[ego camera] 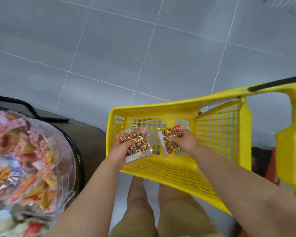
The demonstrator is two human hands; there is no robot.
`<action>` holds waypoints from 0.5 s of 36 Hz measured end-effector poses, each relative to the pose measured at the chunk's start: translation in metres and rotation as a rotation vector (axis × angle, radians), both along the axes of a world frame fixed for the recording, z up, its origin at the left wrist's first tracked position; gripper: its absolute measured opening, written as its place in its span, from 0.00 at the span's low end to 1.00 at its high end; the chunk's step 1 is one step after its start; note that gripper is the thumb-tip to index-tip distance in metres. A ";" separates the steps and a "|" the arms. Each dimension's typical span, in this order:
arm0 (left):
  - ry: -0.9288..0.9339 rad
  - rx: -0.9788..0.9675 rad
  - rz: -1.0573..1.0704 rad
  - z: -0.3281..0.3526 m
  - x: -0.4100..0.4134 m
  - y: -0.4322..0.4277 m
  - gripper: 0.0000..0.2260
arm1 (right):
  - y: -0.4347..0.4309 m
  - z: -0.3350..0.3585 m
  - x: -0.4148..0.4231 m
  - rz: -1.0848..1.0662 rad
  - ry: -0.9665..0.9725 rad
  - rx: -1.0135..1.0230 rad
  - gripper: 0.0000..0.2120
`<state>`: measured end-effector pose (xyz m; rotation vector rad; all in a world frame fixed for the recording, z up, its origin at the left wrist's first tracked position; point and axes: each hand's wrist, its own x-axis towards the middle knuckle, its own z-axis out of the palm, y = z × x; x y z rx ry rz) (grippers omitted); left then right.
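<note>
A yellow plastic shopping basket [161, 108] on a wheeled frame stands on the floor before me, its lattice bottom bare. My left hand [120, 149] grips a clear bag of wrapped candies [138, 142] over the basket's near left part. My right hand [185, 140] grips a second, similar candy bag [169, 142] over the middle of the basket. Both bags have a white label strip at one end and a red logo at the other. Both bags look to be held just above the basket's bottom.
At the left a round dark bin [85, 139] carries a heap of candy packs under clear plastic [27, 159]. The basket's tall yellow handle [290, 144] with a black grip rises at the right. Grey floor tiles [143, 48] stretch ahead. My legs stand below the basket.
</note>
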<state>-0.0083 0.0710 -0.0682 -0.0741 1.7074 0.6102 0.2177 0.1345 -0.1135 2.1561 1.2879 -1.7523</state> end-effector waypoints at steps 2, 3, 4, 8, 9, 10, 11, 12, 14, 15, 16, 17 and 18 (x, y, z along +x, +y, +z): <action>0.007 0.039 0.022 0.022 -0.005 -0.009 0.15 | 0.000 0.025 -0.006 0.051 0.039 0.002 0.14; 0.015 0.056 0.031 0.032 -0.008 -0.014 0.15 | -0.001 0.037 -0.009 0.085 0.055 0.017 0.14; 0.024 0.075 0.040 0.042 -0.011 -0.019 0.15 | -0.001 0.049 -0.013 0.114 0.065 0.037 0.14; 0.062 0.144 0.102 0.078 -0.028 -0.038 0.10 | -0.003 0.089 -0.035 0.140 0.086 0.155 0.06; 0.075 0.160 0.119 0.086 -0.034 -0.043 0.10 | -0.004 0.097 -0.042 0.138 0.111 0.166 0.06; 0.088 0.182 0.134 0.093 -0.040 -0.048 0.10 | -0.005 0.104 -0.049 0.136 0.135 0.171 0.07; 0.102 0.204 0.149 0.100 -0.047 -0.053 0.10 | -0.006 0.111 -0.057 0.137 0.154 0.184 0.08; 0.116 0.221 0.166 0.107 -0.054 -0.059 0.10 | -0.006 0.119 -0.065 0.141 0.177 0.210 0.09; 0.134 0.252 0.222 0.121 -0.069 -0.073 0.11 | -0.008 0.135 -0.083 0.174 0.210 0.293 0.07; 0.140 0.276 0.256 0.127 -0.077 -0.080 0.11 | -0.009 0.143 -0.094 0.208 0.212 0.338 0.07; 0.148 0.298 0.283 0.134 -0.086 -0.088 0.11 | -0.011 0.151 -0.105 0.242 0.214 0.377 0.10; 0.158 0.317 0.305 0.141 -0.096 -0.096 0.11 | -0.013 0.160 -0.118 0.255 0.230 0.396 0.18; 0.167 0.335 0.328 0.146 -0.106 -0.105 0.11 | -0.016 0.170 -0.131 0.249 0.276 0.403 0.27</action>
